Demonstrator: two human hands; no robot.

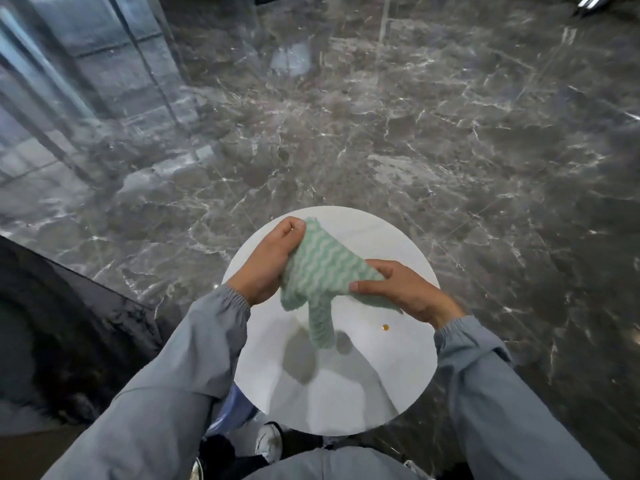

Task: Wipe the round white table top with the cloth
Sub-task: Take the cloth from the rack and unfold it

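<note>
Dark marble floor surrounds the round white table [398, 244]. Above it, the left hand [268, 259] and right hand [403, 289] each pinch a corner of the green cloth [320, 271], soft, light, floppy; best bunched before wiping.

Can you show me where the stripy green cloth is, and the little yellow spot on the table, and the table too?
green wavy-striped cloth [320, 268]: head view, on its stretched middle.
small amber spot [385, 327]: head view, on the spot itself.
round white table top [367, 226]: head view, on a bare part near the far rim.
</note>
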